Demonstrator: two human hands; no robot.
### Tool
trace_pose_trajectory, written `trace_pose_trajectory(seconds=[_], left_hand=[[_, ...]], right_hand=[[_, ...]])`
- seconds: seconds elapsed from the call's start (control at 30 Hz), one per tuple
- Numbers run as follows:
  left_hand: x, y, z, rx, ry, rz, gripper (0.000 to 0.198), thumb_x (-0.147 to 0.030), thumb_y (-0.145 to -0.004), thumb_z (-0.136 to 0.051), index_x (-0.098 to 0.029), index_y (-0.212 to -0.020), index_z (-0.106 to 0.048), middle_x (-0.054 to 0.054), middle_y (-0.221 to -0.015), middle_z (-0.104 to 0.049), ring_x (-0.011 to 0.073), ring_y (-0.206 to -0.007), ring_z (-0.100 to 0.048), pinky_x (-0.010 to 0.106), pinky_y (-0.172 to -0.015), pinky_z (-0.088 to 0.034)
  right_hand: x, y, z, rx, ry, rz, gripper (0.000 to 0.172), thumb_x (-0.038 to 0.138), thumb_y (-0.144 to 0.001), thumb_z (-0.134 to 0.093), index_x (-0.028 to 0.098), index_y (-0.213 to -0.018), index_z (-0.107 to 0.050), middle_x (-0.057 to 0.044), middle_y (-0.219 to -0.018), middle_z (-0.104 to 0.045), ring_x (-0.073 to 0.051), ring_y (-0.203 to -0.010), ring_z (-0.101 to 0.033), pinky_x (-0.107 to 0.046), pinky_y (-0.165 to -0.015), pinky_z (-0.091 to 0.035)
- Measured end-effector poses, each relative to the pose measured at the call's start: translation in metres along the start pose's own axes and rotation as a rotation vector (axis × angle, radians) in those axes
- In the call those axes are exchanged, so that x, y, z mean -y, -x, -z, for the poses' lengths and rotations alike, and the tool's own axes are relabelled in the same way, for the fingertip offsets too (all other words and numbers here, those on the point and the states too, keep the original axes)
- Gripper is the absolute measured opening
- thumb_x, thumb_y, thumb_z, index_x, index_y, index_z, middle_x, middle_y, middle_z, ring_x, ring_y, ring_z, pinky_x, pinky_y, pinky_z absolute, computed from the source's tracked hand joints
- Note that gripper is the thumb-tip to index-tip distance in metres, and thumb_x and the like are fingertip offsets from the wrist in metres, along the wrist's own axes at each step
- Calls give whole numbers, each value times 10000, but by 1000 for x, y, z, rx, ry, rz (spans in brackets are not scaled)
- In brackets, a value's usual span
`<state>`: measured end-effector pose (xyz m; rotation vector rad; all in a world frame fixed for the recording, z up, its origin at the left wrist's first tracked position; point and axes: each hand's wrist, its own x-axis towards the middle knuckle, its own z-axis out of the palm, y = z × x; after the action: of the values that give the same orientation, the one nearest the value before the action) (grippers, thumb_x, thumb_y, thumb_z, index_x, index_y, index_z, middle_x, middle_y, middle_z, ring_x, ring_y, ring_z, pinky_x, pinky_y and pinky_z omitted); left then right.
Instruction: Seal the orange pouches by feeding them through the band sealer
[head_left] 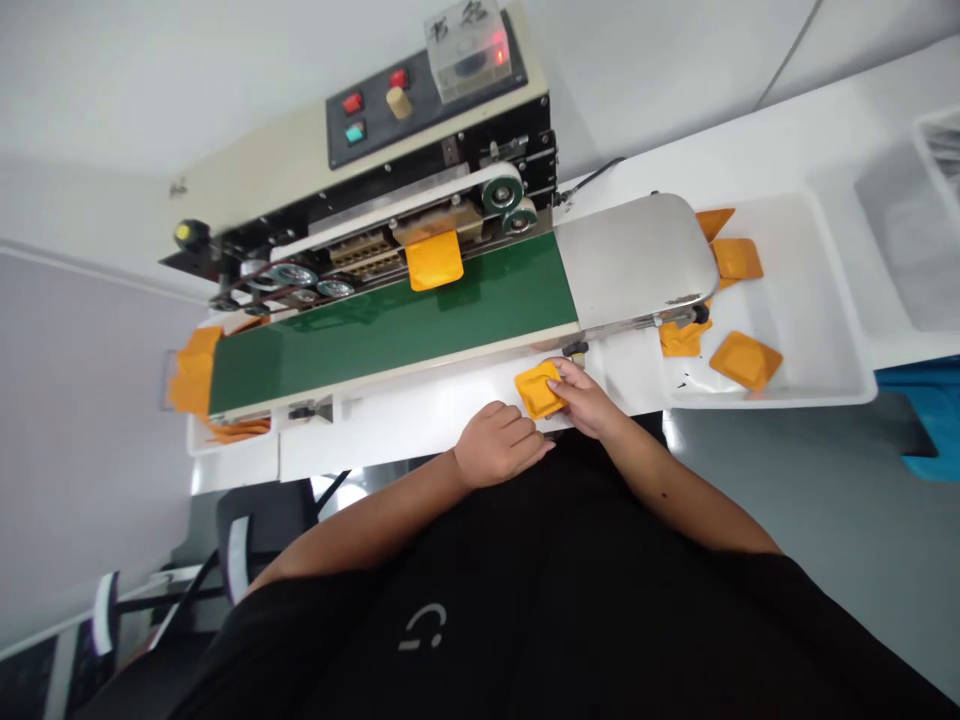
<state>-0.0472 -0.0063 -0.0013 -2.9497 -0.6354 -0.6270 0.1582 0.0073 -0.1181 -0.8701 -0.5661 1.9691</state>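
My right hand [586,400] pinches a small orange sachet [538,389] by its right side, holding it over the white table edge [420,415]. My left hand [496,445] lies just below the sachet, fingers curled together and holding nothing; whether it touches the sachet is hard to tell. Another orange sachet [433,260] stands at the far edge of the green conveyor belt [390,320], against the sealing unit of a band sealer [390,215].
Several orange sachets lie in a white tray [817,340] at the belt's right end, beyond a steel chute [637,262]. More sachets gather at the belt's left end [195,372]. The sealer's control panel [397,115] stands at the back, with a grey bin [907,230] at far right.
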Motion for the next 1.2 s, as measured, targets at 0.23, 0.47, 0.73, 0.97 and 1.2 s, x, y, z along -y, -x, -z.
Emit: trace_pose_trajectory(seconds=[0.23, 0.47, 0.73, 0.97, 1.2], left_hand=[[6, 33, -18, 13, -47, 109, 132, -331, -1090, -700, -207, -1050, -720, 70, -1026, -795, 226, -942, -681, 383, -815, -495], [14, 27, -29, 134, -93, 188, 333, -214, -1122, -585, -200, -1441, -681, 148, -1362, -790, 312, -1287, -711, 460, -986, -577], [24, 13, -25, 188, -126, 132, 297, -190, -1125, -562, -143, -1376, -714, 148, -1243, -822, 295, -1158, -771, 449, -967, -637], [24, -11, 12, 24, -121, 66, 227, -144, -1111, -568, -150, -1256, -744, 106, -1108, -843, 246, -1010, -807, 386, -881, -689], [67, -66, 53, -304, 15, -45, 215, -145, -1071, -651, -209, -1262, -727, 97, -1192, -846, 255, -1156, -801, 416, -967, -682]], right_hand=[[-1, 6, -5, -27, 60, 16, 608, 361, -901, -832, 304, -1471, -625, -58, -1272, -752, -243, -1045, -755, -297, -729, -616], [-7, 7, -3, 35, 65, 63, 598, 368, -930, -834, 303, -1499, -662, -61, -1312, -776, -241, -1183, -744, -377, -994, -631], [-10, 6, 13, 186, 10, 62, 483, 474, -956, -871, 271, -1377, -750, -101, -1416, -755, -285, -1368, -695, -492, -1102, -635], [-11, 3, 21, 250, -34, 62, 485, 576, -978, -841, 236, -1315, -767, -132, -1322, -787, -281, -1258, -753, -475, -1056, -633], [-1, 5, 15, 304, -33, 60, 504, 525, -986, -850, 218, -1372, -745, -119, -1211, -818, -216, -1094, -780, -376, -1005, -606]])
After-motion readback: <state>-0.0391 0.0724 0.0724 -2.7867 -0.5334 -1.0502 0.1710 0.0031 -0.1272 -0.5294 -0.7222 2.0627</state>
